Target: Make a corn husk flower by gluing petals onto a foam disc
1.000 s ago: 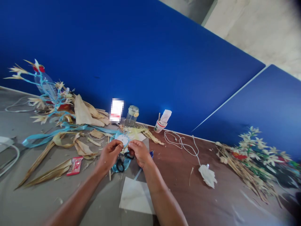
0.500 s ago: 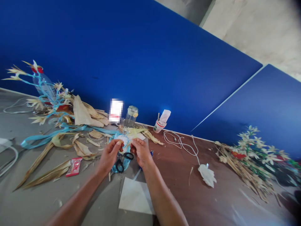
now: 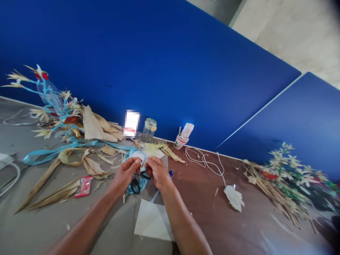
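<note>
My left hand and my right hand meet fingertip to fingertip over the table, both closed in a pinch. Between them is something small and pale that I cannot make out. Right below lie black-handled scissors on light blue ribbon. A white patch with blue around it shows just behind my fingers. Beyond that, pale dried husk strips spread toward a clear lidded bottle. A white sheet of paper lies under my right forearm.
At left stand husk flowers on blue stems, with dried husks and a red packet nearby. A cup with tissue, a white cable and crumpled tissue are right. White flowers lie far right. A blue partition rises behind.
My fingertips have drawn a little closer together, with my left hand shifting slightly right. The view has tilted a touch. The things on the table stay put.
</note>
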Tool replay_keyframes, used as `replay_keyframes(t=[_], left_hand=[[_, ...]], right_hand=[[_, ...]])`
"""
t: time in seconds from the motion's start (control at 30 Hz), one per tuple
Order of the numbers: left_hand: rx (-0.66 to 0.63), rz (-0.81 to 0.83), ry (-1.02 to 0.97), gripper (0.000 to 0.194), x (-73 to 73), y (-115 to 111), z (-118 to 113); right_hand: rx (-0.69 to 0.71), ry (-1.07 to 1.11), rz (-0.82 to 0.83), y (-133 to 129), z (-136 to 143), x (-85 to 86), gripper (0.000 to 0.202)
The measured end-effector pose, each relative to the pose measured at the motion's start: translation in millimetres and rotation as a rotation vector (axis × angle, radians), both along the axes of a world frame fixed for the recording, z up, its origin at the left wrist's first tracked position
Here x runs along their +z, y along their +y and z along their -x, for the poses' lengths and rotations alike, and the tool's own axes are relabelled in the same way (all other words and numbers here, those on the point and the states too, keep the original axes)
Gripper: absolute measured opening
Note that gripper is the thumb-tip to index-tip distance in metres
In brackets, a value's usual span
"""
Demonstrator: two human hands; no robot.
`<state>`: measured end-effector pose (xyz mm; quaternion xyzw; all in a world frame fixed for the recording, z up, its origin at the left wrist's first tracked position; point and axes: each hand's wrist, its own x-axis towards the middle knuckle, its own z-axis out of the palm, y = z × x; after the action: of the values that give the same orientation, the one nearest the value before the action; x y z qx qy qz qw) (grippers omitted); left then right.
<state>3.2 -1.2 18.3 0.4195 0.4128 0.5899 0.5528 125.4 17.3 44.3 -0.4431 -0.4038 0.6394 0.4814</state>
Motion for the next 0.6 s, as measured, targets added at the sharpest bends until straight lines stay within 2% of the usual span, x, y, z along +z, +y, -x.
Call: replay_keyframes(t=[0.13,0.43,0.6], left_hand=[[-0.016,-0.008,-0.006,0.023,-1.9,0.1,0.1],[0.107,-0.130,0.147,0.026,7.2,-6.8,-2.6],[0.165,-0.203,0.237,0.024,6.7,-7.9,-4.9]], right_hand=[[0.006,0.007,0.000,-1.8,1.3,1.0,0.016],[-0.071,0.160,0.095,0.7,2.7,2.0,0.017],[-0.105,0.236,0.151,0.8,3.9,1.6,0.017]])
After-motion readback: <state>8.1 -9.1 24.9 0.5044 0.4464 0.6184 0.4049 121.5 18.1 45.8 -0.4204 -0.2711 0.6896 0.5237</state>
